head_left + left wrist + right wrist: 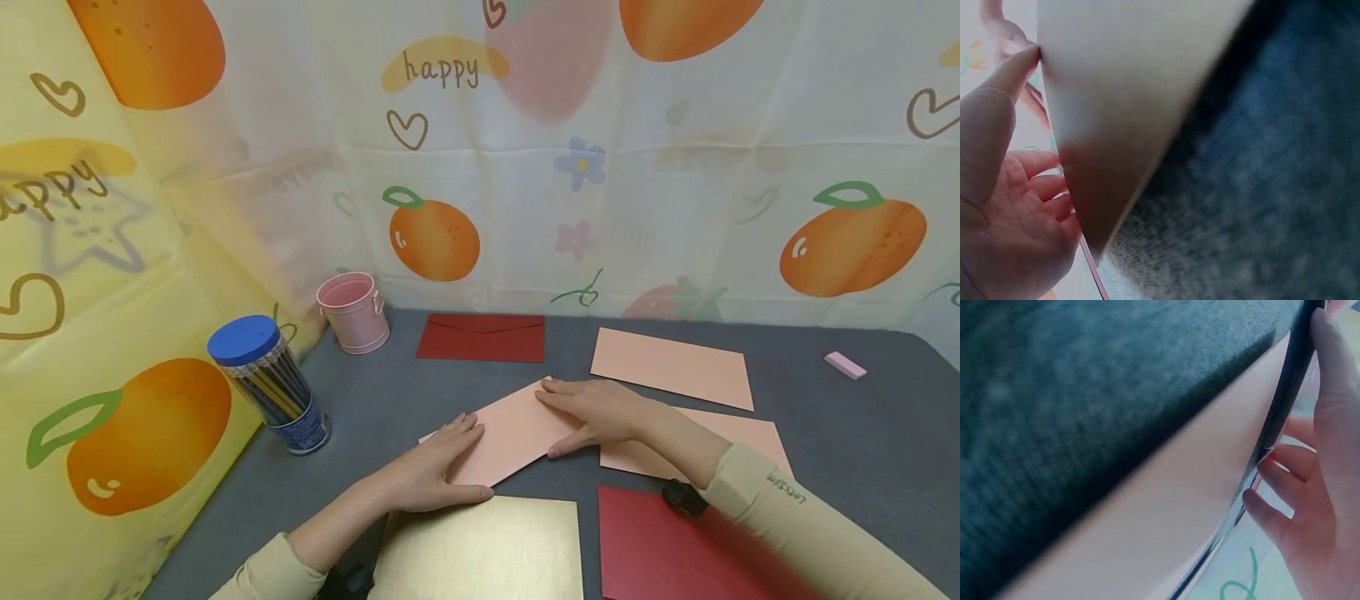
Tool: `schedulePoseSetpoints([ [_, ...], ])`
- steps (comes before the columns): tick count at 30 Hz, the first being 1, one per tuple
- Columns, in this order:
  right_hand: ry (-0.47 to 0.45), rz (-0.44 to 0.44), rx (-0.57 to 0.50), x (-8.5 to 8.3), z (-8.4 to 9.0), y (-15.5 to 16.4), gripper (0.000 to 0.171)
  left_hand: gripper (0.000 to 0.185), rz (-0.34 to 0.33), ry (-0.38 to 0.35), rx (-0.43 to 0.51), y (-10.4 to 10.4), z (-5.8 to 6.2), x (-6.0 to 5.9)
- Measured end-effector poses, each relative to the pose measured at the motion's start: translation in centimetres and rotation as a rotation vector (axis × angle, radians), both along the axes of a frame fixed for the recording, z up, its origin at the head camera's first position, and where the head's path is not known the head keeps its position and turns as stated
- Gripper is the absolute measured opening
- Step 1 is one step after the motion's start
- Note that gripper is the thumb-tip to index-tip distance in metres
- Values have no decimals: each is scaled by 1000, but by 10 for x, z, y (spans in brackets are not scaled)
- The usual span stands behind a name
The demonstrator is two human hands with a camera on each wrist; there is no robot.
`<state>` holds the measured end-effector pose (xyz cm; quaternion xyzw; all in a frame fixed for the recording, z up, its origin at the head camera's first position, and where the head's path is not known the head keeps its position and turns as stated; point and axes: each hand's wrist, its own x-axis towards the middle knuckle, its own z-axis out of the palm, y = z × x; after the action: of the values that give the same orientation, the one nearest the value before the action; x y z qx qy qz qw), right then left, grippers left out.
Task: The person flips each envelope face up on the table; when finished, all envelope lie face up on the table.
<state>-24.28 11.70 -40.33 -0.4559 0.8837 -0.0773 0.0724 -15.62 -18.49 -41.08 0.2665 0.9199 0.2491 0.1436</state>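
A pale pink paper rectangle (pixel 510 429) lies aslant on the dark grey tabletop between both hands; whether it is a card or an envelope cannot be told. My left hand (pixel 431 467) rests over its left end, fingers on top and thumb near its lower edge. At the right end, my right hand (pixel 600 412) touches it with fingertips near the upper corner and thumb by the lower edge. Close to the left thumb lies a gold sheet (pixel 487 550). Both wrist views show the hands' fingers slightly bent beside sheet edges.
Two more pink rectangles (pixel 675 367) lie at right, one partly under my right forearm. A red sheet (pixel 660 550) sits nearer. Behind are a red envelope (pixel 480 340), a pink bucket (pixel 354 312) and a blue-lidded pencil jar (pixel 273 383). A pink eraser-like block (pixel 846 365) lies far right.
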Motion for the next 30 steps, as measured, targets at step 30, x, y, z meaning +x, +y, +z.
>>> schedulePoseSetpoints([
  [30, 68, -11, -63, 0, 7, 2, 77, 67, 33, 153, 54, 2, 7, 7],
])
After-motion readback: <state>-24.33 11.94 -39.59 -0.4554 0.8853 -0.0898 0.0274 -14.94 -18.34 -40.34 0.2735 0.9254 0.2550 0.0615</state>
